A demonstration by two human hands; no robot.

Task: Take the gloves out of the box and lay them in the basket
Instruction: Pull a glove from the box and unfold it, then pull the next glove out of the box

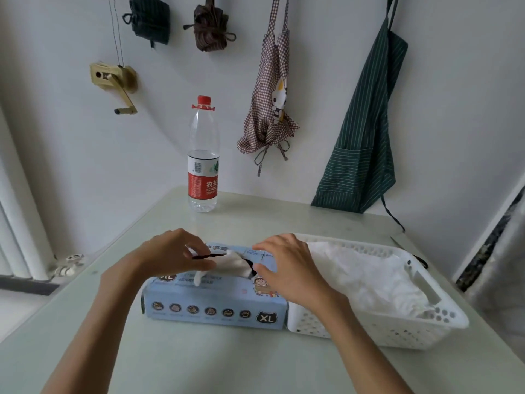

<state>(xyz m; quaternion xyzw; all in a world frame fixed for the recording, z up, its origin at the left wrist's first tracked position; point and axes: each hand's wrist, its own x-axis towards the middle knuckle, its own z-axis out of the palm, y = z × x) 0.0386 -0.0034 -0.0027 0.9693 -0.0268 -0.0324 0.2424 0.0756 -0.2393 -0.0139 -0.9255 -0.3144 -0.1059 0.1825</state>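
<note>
Gloves, thin white plastic ones [231, 264], poke from the slot of the pale blue cardboard box [213, 297], directly between both hands. Left hand [173, 253] pinches their edge; right hand [287, 268] rests curled on the box top, steadying it. Extraction seems underway; next, lift rightward into the white perforated plastic basket [397, 328], already holding white gloves.

- A box [213, 302] sits on the worktop [199, 359], near its front.
- A basket [397, 325] touches the box's right end, with gloves [366, 280] piled in it.
- Both hands, left hand [173, 251] and right hand [287, 265], rest on top of the box.
- A bottle [203, 160] stands behind the box, by the wall.
- Two aprons [272, 89] hang on the wall behind the basket.
</note>
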